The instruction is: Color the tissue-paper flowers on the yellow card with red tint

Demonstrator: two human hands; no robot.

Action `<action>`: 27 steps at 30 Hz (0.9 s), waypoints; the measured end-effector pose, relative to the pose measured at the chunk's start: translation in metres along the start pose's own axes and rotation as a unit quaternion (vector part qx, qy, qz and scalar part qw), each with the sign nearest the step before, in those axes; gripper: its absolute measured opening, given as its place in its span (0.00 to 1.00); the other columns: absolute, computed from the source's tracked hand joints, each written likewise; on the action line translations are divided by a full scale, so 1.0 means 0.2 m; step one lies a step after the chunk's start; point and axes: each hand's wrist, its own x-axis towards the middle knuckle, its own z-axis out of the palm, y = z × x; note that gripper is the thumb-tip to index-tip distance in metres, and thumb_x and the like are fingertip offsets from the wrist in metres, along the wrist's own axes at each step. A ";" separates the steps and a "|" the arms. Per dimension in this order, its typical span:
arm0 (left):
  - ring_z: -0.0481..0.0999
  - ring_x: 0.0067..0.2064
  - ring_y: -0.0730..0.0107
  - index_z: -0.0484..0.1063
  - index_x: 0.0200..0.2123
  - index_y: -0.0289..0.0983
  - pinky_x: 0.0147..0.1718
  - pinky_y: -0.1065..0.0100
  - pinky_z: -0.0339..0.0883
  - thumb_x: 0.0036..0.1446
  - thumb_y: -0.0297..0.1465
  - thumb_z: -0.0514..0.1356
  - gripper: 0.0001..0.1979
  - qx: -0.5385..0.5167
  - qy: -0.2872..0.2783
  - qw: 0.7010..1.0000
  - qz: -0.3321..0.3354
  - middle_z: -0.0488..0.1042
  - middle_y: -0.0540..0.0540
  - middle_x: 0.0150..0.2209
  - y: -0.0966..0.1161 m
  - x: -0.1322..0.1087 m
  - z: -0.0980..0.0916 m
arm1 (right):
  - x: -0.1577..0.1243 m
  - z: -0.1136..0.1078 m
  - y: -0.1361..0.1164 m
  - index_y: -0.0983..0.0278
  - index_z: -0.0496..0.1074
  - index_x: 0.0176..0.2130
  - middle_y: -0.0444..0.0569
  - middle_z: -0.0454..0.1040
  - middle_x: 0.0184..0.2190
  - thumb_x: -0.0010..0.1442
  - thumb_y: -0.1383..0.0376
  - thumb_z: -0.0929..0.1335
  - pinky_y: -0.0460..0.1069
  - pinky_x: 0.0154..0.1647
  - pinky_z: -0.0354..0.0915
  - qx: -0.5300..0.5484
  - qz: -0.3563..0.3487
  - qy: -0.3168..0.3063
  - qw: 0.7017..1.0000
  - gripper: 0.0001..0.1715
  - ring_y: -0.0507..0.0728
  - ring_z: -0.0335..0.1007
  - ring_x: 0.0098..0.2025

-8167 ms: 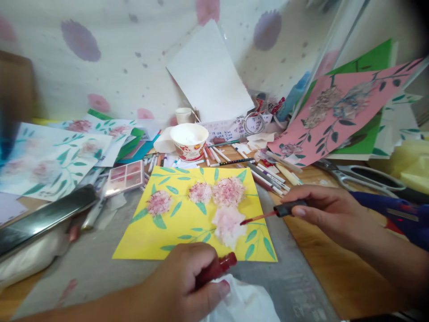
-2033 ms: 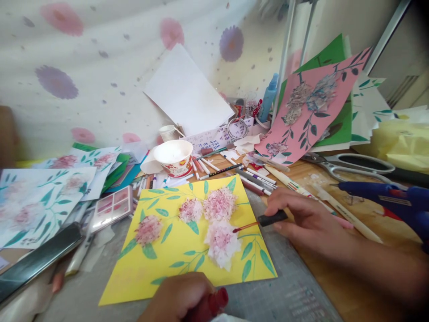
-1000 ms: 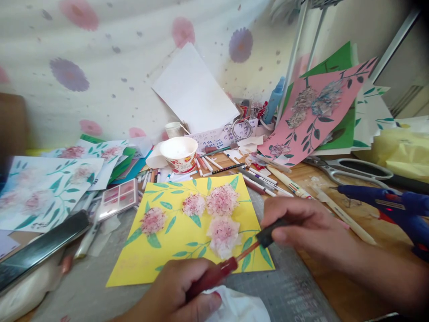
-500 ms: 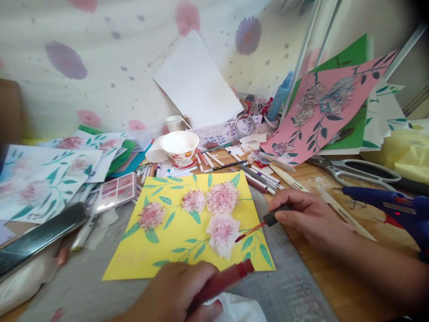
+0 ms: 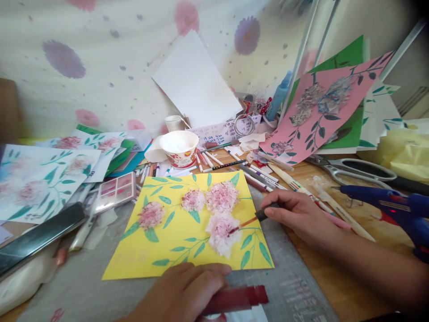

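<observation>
Between the fingertips of my right hand (image 5: 295,212) is the black cap of a lip gloss applicator (image 5: 246,222). Its dark red tip touches the lowest pink-and-white tissue paper flower (image 5: 223,239) on a yellow sheet (image 5: 134,255). My left hand (image 5: 187,286) is wrapped round the dark red lip gloss tube (image 5: 234,298), whose open neck points right; some of its fingers rest by the sheet's lower edge. Several fluffy flowers and painted green leaves cover the sheet. A bit of white tissue shows below the tube.
A grey cutting mat (image 5: 83,273) lies under the sheet. Behind stand a paper cup (image 5: 179,156) and scattered markers. At right are scissors (image 5: 362,170) and a blue glue gun (image 5: 385,203). A makeup palette (image 5: 115,192) and flower pictures (image 5: 43,179) are at left.
My right hand has moved slightly left, bringing the applicator tip from the flower's right edge onto its middle. My left hand and the tube have shifted right and down, the tube now lying flatter.
</observation>
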 end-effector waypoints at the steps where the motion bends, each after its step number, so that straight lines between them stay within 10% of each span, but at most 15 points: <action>1: 0.75 0.40 0.67 0.56 0.49 0.44 0.39 0.70 0.63 0.65 0.45 0.46 0.15 0.013 0.005 1.000 0.015 0.72 0.53 0.48 -0.01 0.00 0.00 | 0.00 0.00 0.00 0.62 0.72 0.27 0.44 0.73 0.26 0.50 0.66 0.69 0.47 0.32 0.63 0.007 0.003 0.020 1.000 0.02 0.53 0.67 0.30; 22: 0.77 0.29 0.68 0.56 0.51 0.41 0.26 0.71 0.64 0.65 0.46 0.44 0.19 0.039 0.088 0.991 0.089 0.77 0.51 0.36 -0.08 0.02 0.08 | 0.02 -0.01 0.00 0.61 0.71 0.26 0.42 0.72 0.24 0.50 0.64 0.68 0.47 0.31 0.63 0.027 0.019 0.044 0.998 0.03 0.52 0.67 0.28; 27: 0.76 0.27 0.68 0.56 0.50 0.40 0.24 0.70 0.64 0.65 0.45 0.44 0.19 0.041 0.101 0.990 0.091 0.77 0.51 0.35 -0.07 0.03 0.09 | -0.01 0.04 -0.04 0.62 0.72 0.29 0.46 0.75 0.27 0.50 0.63 0.69 0.48 0.31 0.66 0.006 0.008 -0.075 0.997 0.05 0.54 0.70 0.30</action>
